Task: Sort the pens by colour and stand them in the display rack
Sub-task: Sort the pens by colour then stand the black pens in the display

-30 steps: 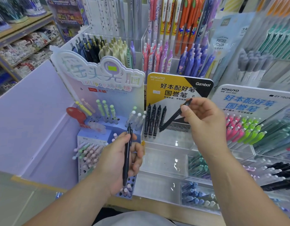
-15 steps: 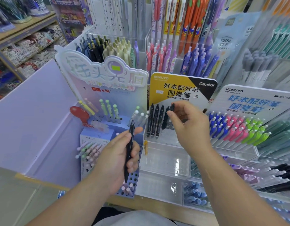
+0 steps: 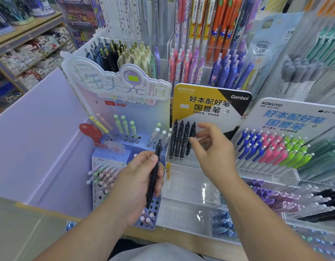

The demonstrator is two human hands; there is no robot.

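My left hand [image 3: 138,183] grips a black pen [image 3: 154,172], held nearly upright in front of the blue lollipop-pen stand. My right hand [image 3: 211,153] hovers with loosely spread fingers just right of a row of several black pens [image 3: 178,140] standing in the clear rack [image 3: 191,166] under the yellow Kokuyo sign [image 3: 206,102]. Its fingertips lie next to the rightmost black pen and hold nothing.
A blue stand [image 3: 110,157] with pastel pens is at left. At right a white Kokuyo display [image 3: 291,117] holds blue, pink and green pens [image 3: 272,146]. Clear trays [image 3: 189,187] in front hold purple, blue and black pens. Tall pen racks rise behind.
My right hand stood its black pen in the row under the yellow sign, let go and drew back a little. My left hand kept its pen.
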